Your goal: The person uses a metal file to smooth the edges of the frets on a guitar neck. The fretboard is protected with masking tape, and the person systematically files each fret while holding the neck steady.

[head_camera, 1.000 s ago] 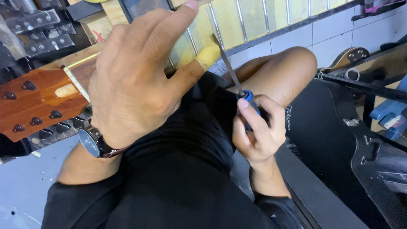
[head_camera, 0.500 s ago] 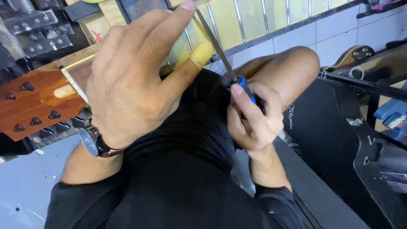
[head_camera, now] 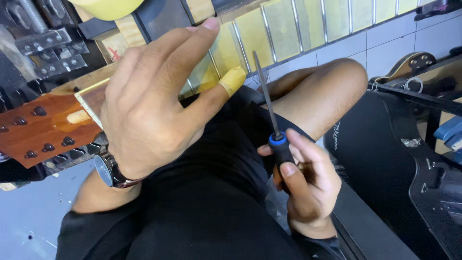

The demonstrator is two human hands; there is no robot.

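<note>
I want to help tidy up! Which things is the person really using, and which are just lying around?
In use:
- left hand, resting on the wooden guitar neck with metal frets
- right hand, grip closed on the thin metal file with a black and blue handle

Just lying about:
- black guitar case
- silver tuning pegs
- second guitar's dark headstock

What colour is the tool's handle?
The handle is black with a blue ring, seen from the head camera.
</note>
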